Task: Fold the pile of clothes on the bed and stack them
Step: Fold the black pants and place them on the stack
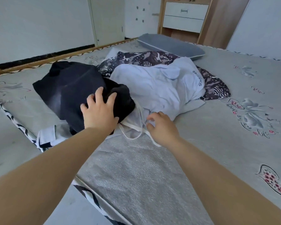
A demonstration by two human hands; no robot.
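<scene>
So we're leaning over the bed (152,184) with both arms out, and the clothes are all in one loose pile around the middle of it, nothing folded so far. Our left hand (100,109) sits on top of the black garment (68,88), fingers spread and curling a bit into the bunched-up near end of it. Honestly we can't tell if it's really gripping the cloth or just pressing down on it.

Our right hand (161,127) is lower and to the right, well apart from the left one. Its fingers are loosely curled, just over the white strings (140,117) that trail out from under the black garment. Can't tell if we're actually pinching a string either, the fingertips are right at it but the contact is hidden.

The pale blue top (157,85) is crumpled up just beside the black garment, touching it, with some lettering down one edge. Behind both is a dark patterned piece (146,58) that also pokes out on the right side of the blue top.

Further back there's a grey pillow (170,45) near the head of the bed, and a wooden cabinet (185,15) with white drawers against the wall
</scene>
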